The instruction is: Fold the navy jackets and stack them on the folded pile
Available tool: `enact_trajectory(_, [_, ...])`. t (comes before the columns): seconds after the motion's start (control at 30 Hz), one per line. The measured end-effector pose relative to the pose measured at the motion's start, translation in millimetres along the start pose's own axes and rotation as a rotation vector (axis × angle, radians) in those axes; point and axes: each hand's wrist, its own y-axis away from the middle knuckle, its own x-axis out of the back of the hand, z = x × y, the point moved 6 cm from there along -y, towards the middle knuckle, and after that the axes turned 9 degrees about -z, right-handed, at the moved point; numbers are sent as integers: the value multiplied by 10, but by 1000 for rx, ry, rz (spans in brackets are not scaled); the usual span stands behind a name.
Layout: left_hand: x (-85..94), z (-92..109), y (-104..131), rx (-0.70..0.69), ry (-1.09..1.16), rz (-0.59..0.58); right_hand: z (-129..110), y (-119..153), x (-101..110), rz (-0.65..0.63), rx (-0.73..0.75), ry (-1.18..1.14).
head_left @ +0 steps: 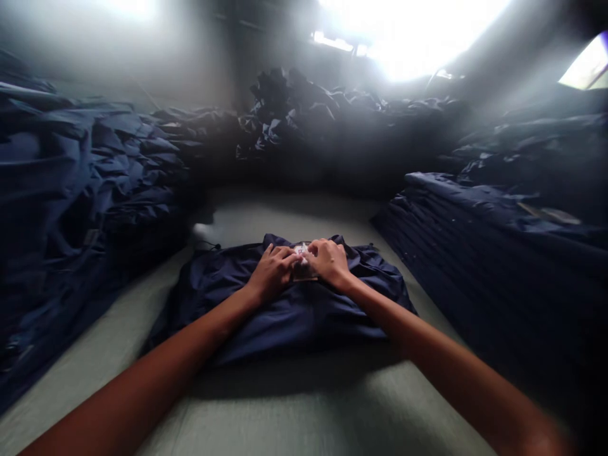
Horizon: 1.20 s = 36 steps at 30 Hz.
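A dark navy folded garment lies in front of me, its upper edge bunched up and pointing away. At the middle of that edge is a small white label with some dark print too small to read. My left hand rests on the cloth with its fingers bent in and their tips pinching the label's left side. From the other side my right hand curls its thumb and fingers round the label's right edge. Below the label, a paler strip shows between the hands. Both sets of fingertips partly cover the label.
The garment lies on a pale greenish table. Tall stacks of dark blue garments rise on the left, and another long stack lines the right. A crumpled dark heap stands at the back. A small white object sits behind the garment's left corner.
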Motion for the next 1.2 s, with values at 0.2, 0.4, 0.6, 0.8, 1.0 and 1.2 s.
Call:
enact_trajectory(0.2, [14, 20, 2, 36, -3, 10, -138, 41, 6, 48, 411, 267])
enact_trajectory(0.4, [-4, 11, 4, 45, -2, 19, -17, 210, -159, -127, 641, 215])
enact_trajectory(0.6, [-102, -27, -2, 56, -27, -51, 217, 418, 109, 10, 477, 87])
enact_trajectory(0.8, [40, -9, -32, 109, -103, 0, 1045, 757, 125, 16, -13, 230])
enact_trajectory(1.0, [100, -602, 156, 486, -171, -185, 1519, 866, -277, -173, -192, 218])
enact_trajectory(1.2, [170, -883, 333, 554, -57, -262, 1493, 852, -320, -174, -182, 200])
